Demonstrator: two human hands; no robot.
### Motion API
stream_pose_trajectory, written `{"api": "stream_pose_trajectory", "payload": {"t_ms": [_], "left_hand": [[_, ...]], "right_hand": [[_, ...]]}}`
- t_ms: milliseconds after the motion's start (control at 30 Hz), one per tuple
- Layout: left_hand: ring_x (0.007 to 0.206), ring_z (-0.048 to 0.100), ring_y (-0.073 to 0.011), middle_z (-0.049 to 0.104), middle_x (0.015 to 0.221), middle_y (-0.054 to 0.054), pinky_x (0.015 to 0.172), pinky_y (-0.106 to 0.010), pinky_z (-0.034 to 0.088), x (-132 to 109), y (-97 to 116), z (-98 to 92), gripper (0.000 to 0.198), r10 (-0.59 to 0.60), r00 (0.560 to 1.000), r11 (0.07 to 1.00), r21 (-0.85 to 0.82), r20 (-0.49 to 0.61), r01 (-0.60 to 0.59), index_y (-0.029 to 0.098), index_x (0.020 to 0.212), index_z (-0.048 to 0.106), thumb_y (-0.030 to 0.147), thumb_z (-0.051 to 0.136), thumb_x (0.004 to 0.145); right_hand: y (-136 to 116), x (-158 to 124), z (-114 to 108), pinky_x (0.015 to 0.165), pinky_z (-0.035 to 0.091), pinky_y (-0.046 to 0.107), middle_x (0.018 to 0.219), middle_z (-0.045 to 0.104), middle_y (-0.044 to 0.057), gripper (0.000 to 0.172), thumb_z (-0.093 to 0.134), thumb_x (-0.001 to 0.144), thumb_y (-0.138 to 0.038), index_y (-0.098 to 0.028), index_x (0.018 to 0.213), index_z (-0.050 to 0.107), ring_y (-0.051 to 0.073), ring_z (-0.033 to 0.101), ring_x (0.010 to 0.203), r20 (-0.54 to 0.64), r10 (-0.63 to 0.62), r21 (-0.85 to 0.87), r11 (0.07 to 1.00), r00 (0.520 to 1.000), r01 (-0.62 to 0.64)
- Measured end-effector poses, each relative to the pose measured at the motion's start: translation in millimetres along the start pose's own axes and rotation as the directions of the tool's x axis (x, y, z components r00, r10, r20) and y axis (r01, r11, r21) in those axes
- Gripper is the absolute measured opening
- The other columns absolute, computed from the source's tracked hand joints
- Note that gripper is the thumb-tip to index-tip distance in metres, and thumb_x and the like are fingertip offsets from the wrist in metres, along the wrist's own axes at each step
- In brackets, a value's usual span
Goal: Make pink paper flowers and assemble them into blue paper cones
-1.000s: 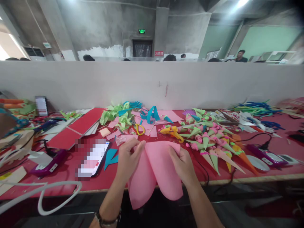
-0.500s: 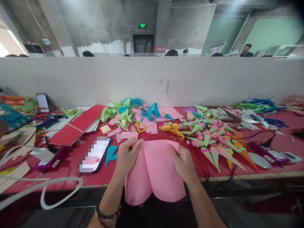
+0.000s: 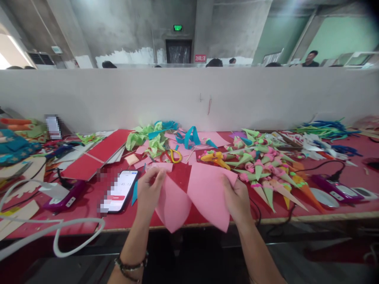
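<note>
Your left hand (image 3: 147, 190) and right hand (image 3: 237, 199) pinch pink paper (image 3: 209, 193) between thumbs and fingers. Uneven pulling could rip it crookedly.

Bench (image 3: 115, 223): red top, pale front edge. Partition (image 3: 133, 98): white, spanning the full view behind the bench. Rear wall (image 3: 127, 27): mottled grey, ragged white paint (image 3: 130, 58) low down. Door (image 3: 179, 52): dark. Exit sign (image 3: 178, 27): lit green, above the door. Pillar (image 3: 204, 27): grey, right of the door. Side wall (image 3: 349, 35): pale green, far right. Floor (image 3: 299, 268): grey, dim. Daylight-bright opening (image 3: 8, 51): far left.
</note>
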State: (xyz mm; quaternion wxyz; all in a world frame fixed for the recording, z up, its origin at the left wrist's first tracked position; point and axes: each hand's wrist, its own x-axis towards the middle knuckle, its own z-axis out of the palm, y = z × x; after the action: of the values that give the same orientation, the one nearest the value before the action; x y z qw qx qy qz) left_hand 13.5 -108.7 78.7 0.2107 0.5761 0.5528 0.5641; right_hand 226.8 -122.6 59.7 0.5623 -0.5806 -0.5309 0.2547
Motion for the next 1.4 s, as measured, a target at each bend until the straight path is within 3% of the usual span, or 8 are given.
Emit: {"api": "stream_pose_trajectory", "payload": {"t_ms": [167,267,367,467,633,833,1200,1400], "left_hand": [[0.097,0.052,-0.0198,0.057,0.104,-0.007,0.084,-0.030,0.040,-5.9,-26.0,4.4,0.067,-0.111,0.986,0.897,-0.415,0.126,0.154,0.020,0.121,0.041,0.044,0.061,0.063],[0.096,0.056,-0.0242,0.055,0.113,-0.013,0.082,-0.036,0.043,-20.2,-38.3,21.3,0.075,-0.342,0.868,0.672,-0.551,0.360,0.494,0.019,0.120,0.042,0.052,0.063,0.056],[0.089,0.058,-0.0246,0.060,0.104,-0.014,0.075,-0.035,0.047,-33.2,-38.7,40.9,0.056,-0.398,0.783,0.554,-0.555,0.478,0.621,0.016,0.102,0.056,0.051,0.062,0.058],[0.070,0.060,-0.0202,0.065,0.076,-0.008,0.062,-0.030,0.047,-35.6,-35.3,51.1,0.040,-0.450,0.798,0.637,-0.482,0.401,0.601,0.013,0.086,0.061,0.043,0.065,0.060],[0.051,0.044,-0.0086,0.048,0.052,0.003,0.049,-0.020,0.034,-23.3,-40.5,40.8,0.030,-0.296,0.946,0.934,-0.165,0.133,0.316,0.013,0.062,0.056,0.042,0.054,0.069],[0.048,0.027,-0.0066,0.028,0.051,0.006,0.043,-0.019,0.023,-23.5,-43.7,25.7,0.034,-0.252,0.968,0.965,-0.073,-0.010,0.250,0.017,0.055,0.037,0.043,0.045,0.075],[0.048,0.025,-0.0082,0.024,0.050,0.005,0.044,-0.021,0.021,-24.4,-50.3,19.2,0.038,-0.187,0.981,0.980,0.065,-0.059,0.191,0.019,0.051,0.028,0.045,0.042,0.074],[0.051,0.033,-0.0103,0.034,0.050,0.004,0.048,-0.022,0.026,-16.8,-58.0,-5.1,0.033,-0.216,0.959,0.955,0.166,-0.185,0.247,0.018,0.055,0.037,0.043,0.040,0.076]], "right_hand": [[-1.2,2.6,3.5,0.050,0.044,0.025,0.072,0.065,0.006,0.039,0.047,0.073,-0.048,-0.013,0.079,0.062,0.020,0.059,0.066,-0.128,0.213,0.143,0.970,0.969,-0.194],[1.3,6.4,7.3,0.050,0.046,0.023,0.080,0.066,0.007,0.040,0.050,0.070,-0.048,-0.012,0.083,0.062,0.020,0.061,0.071,-0.175,0.336,0.273,0.920,0.925,-0.282],[7.5,10.9,8.3,0.053,0.048,0.023,0.083,0.067,0.008,0.042,0.051,0.069,-0.048,-0.012,0.089,0.062,0.020,0.061,0.076,-0.165,0.368,0.315,0.899,0.915,-0.305],[18.4,15.2,5.0,0.057,0.049,0.025,0.087,0.067,0.008,0.046,0.051,0.069,-0.049,-0.012,0.095,0.061,0.021,0.062,0.080,-0.122,0.392,0.313,0.887,0.912,-0.340],[42.2,14.2,1.7,0.077,0.046,0.031,0.106,0.061,0.009,0.051,0.055,0.069,-0.049,-0.015,0.106,0.056,0.022,0.056,0.098,0.157,0.263,0.326,0.896,0.952,-0.301],[57.2,0.6,11.1,0.081,0.043,0.036,0.095,0.065,0.010,0.044,0.059,0.067,-0.043,-0.011,0.098,0.061,0.023,0.058,0.092,0.401,0.215,0.226,0.919,0.890,-0.324],[55.4,-2.5,21.4,0.068,0.044,0.032,0.076,0.066,0.008,0.042,0.047,0.073,-0.045,-0.008,0.084,0.063,0.024,0.059,0.078,0.130,0.097,0.029,0.994,0.987,-0.101],[69.9,9.8,-6.4,0.071,0.043,0.036,0.078,0.067,0.010,0.039,0.046,0.072,-0.044,-0.010,0.081,0.064,0.026,0.058,0.078,-0.070,0.146,-0.080,0.985,0.987,-0.152]]}}
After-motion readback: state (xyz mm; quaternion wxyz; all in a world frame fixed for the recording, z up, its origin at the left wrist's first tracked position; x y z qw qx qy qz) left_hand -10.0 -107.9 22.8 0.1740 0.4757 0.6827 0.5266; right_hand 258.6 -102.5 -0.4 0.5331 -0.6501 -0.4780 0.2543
